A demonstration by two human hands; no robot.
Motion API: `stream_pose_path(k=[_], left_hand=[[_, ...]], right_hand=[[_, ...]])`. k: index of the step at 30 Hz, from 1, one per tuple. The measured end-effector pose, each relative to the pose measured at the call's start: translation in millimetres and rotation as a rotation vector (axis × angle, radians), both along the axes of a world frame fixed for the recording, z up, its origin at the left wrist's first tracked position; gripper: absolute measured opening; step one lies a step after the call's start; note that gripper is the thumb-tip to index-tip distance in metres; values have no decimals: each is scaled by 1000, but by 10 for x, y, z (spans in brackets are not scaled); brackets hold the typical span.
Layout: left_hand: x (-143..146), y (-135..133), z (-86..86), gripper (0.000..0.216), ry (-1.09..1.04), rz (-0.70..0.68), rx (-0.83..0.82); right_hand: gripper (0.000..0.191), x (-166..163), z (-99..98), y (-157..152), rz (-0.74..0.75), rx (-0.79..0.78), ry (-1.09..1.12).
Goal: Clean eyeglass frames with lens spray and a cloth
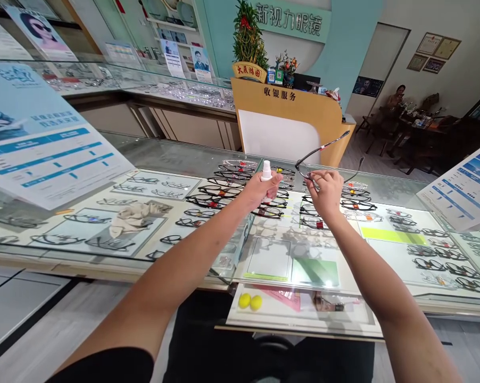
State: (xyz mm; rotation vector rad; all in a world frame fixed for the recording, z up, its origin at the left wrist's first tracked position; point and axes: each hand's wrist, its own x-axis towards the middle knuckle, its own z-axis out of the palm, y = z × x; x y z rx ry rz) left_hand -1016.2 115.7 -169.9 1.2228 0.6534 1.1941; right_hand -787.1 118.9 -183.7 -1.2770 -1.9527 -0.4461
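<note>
Above the glass worktop (176,159), the left hand (259,189) grips a small spray bottle (266,171) beside the glasses (323,159) pinched in the right hand (328,191). Spraying the lenses seems the step in hand; next calls for aiming the nozzle squarely at a lens.

Left hand (259,189): closed around small white spray bottle (266,170), nozzle up. Right hand (327,192), at 3 o'clock of it: pinches thin-framed glasses (309,162), temples open, above glass display counter (164,159). Crumpled cloth (134,215) at 9 o'clock.
</note>
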Motion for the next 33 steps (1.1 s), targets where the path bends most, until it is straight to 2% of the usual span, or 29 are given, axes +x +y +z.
stream_pose_path(k=[5, 8, 14, 21, 24, 30, 33], left_hand=[[-9, 26, 48, 55, -162, -31, -51], [0, 37, 27, 54, -98, 17, -51], [25, 25, -37, 65, 48, 107, 61], [0, 60, -20, 53, -22, -4, 22], [-8, 79, -45, 53, -33, 6, 8], [2, 57, -93, 62, 68, 80, 85], [2, 53, -89, 61, 73, 108, 98]], right_hand=[[23, -3, 8, -1, 23, -2, 74], [21, -9, 21, -8, 35, -1, 95], [19, -58, 47, -19, 94, -64, 194], [29, -167, 116, -106, 238, -198, 457], [34, -199, 170, -150, 320, -279, 566], [44, -225, 294, -216, 540, -560, 822], [45, -233, 332, -257, 602, -677, 883]])
